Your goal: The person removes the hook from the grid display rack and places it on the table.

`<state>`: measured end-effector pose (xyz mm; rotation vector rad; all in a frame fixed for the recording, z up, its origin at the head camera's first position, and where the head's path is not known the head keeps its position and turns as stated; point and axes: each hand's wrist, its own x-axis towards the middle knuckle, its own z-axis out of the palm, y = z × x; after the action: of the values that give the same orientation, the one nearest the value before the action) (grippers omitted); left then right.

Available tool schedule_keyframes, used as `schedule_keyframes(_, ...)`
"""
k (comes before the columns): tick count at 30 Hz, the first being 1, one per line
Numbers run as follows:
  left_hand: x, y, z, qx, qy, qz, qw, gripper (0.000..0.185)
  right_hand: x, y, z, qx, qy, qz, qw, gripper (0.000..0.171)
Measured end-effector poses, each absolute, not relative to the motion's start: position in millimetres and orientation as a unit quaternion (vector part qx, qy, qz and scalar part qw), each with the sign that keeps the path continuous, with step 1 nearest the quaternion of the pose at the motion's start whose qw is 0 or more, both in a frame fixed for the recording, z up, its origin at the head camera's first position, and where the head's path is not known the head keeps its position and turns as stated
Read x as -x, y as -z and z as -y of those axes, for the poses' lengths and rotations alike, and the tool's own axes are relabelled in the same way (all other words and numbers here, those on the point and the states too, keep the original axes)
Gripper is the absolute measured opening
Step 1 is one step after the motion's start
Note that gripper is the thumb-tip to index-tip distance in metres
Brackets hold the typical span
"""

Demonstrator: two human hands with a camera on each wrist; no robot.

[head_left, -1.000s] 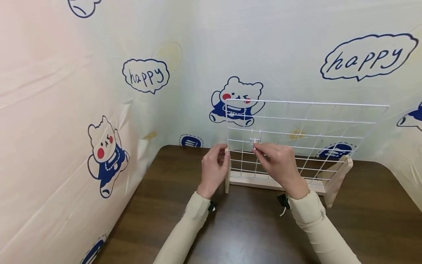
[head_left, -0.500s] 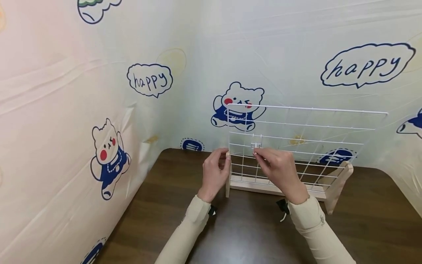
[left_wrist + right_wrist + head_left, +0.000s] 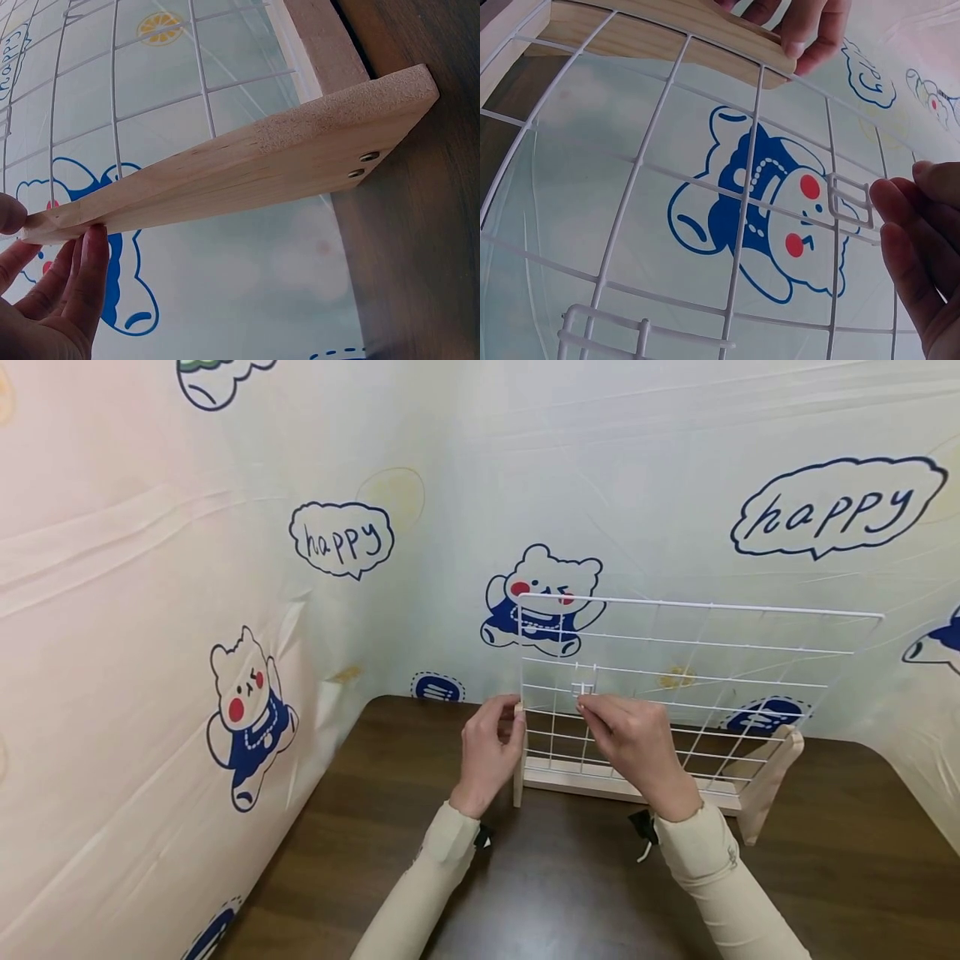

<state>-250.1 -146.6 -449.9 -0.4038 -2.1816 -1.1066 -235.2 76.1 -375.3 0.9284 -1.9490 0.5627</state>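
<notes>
A white wire grid panel stands upright in a pale wooden base on a dark brown table. My left hand pinches the top tip of the base's left wooden upright, thumb on one side and fingers on the other. My right hand is raised to the grid's left part, its fingertips curled on the right end of a small white wire hook that hangs on a grid wire.
A second white hook hangs lower on the grid. The base's right wooden upright leans out to the right. Plastic sheets printed with bears and "happy" bubbles wall in the table at the back and left.
The head view tilted slightly, so everything sits a little lower in frame. Both hands keep their places on the upright and the hook.
</notes>
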Motion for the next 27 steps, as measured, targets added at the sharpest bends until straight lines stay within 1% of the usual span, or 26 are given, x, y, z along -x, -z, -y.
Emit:
schedule_keyframes(6, 250.2, 448.9, 146.5, 0.154, 0.423, 0.832, 0.325, 0.020, 236.2, 372.9, -75.9, -0.380, -0.219, 0.778, 0.450, 0.014)
schedule_keyframes(16, 250.1, 449.2, 146.0, 0.145, 0.428, 0.837, 0.309, 0.020, 236.1, 371.2, -75.8, -0.382, -0.217, 0.770, 0.462, 0.014)
schedule_keyframes(24, 250.4, 448.6, 146.4, 0.145, 0.427, 0.836, 0.313, 0.020, 236.2, 367.0, -76.2, -0.386, -0.209, 0.769, 0.465, 0.008)
schedule_keyframes(27, 250.7, 449.6, 146.7, 0.146, 0.428, 0.835, 0.313, 0.020, 236.2, 366.4, -76.1, -0.389, -0.210, 0.765, 0.469, 0.009)
